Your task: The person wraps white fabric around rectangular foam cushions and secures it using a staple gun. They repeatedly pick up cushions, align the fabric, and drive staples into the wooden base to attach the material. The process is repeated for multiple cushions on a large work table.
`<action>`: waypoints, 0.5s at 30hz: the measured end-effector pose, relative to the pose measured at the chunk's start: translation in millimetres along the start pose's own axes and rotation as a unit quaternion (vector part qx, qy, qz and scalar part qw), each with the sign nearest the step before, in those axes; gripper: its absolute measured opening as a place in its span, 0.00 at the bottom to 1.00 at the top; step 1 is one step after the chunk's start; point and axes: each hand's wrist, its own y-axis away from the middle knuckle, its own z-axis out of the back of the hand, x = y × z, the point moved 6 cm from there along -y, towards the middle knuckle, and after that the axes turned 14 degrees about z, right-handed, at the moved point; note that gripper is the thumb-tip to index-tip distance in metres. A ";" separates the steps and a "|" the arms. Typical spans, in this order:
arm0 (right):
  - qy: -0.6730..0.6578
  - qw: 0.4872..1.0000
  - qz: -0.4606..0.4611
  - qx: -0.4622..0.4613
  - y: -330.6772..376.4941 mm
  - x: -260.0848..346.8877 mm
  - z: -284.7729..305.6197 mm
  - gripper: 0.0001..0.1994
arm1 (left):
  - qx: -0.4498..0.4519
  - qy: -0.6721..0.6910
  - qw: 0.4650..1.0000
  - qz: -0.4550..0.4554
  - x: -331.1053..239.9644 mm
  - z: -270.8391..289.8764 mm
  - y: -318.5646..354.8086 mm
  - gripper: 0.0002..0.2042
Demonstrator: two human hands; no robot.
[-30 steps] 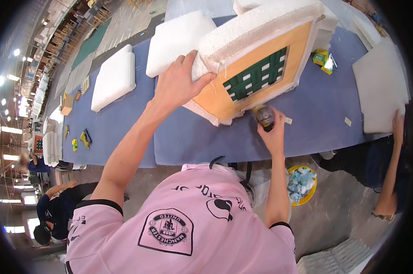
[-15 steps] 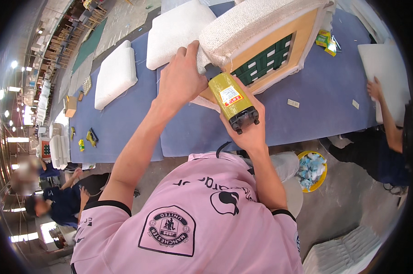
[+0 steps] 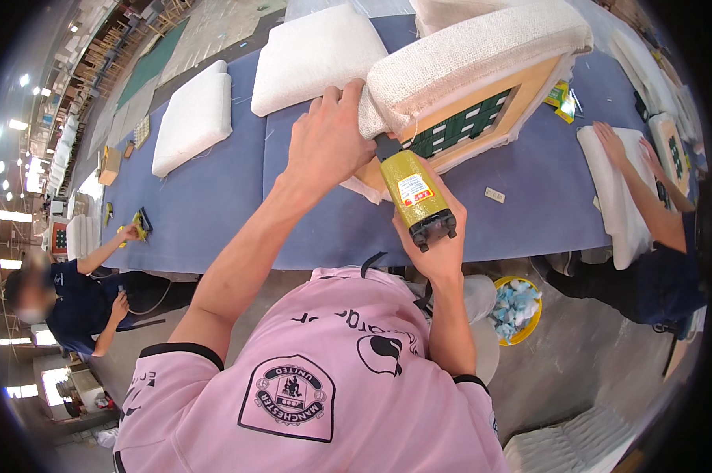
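My right hand point(image 3: 448, 225) is wrapped round a yellow-green staple gun point(image 3: 409, 183) with a black rear end. Its nose points away from me, up against the near-left corner of an upholstered seat point(image 3: 466, 59). That seat stands tilted on edge, cream fabric on its far side and its wooden frame point(image 3: 521, 102) with green webbing point(image 3: 470, 124) turned toward me. At the same corner, my left hand point(image 3: 328, 146) closes its fingers on the cream fabric, right beside the gun's nose. The exact contact point is hidden behind the gun.
Two cream cushions point(image 3: 320, 55) point(image 3: 194, 118) lie on the blue table point(image 3: 214, 213). Yellow-green boxes point(image 3: 562, 102) sit past the seat. At right, a co-worker's hands point(image 3: 612, 146) rest on another cushion point(image 3: 620, 197); at left a person reaches for a tool point(image 3: 141, 225). A yellow bucket point(image 3: 539, 315) stands below.
My hands, staple gun and seat stay together, shifted slightly right and down in view. The left co-worker has reached onto the table to a tool; the right co-worker's cushion now lies nearer.
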 end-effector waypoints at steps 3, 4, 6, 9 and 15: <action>0.016 0.999 -0.029 -0.004 7.4 -8.6 -0.9 0.34 | -0.020 -0.017 1.000 -0.015 0.3 -2.9 1.0 0.42; 0.022 1.000 -0.021 -0.005 6.3 -7.6 -0.9 0.34 | -0.028 -0.019 0.999 -0.023 0.7 -3.3 1.4 0.42; 0.032 0.999 -0.005 -0.007 4.6 -6.1 -1.6 0.34 | -0.034 -0.022 0.999 -0.030 2.1 -4.8 2.5 0.41; 0.013 1.000 -0.025 -0.010 7.3 -13.5 -2.8 0.39 | -0.013 -0.021 0.999 -0.026 3.0 -4.6 2.2 0.41; 0.032 0.998 -0.027 -0.036 26.7 -16.2 0.8 0.34 | 0.354 0.264 0.895 -0.064 48.8 -6.9 -28.0 0.45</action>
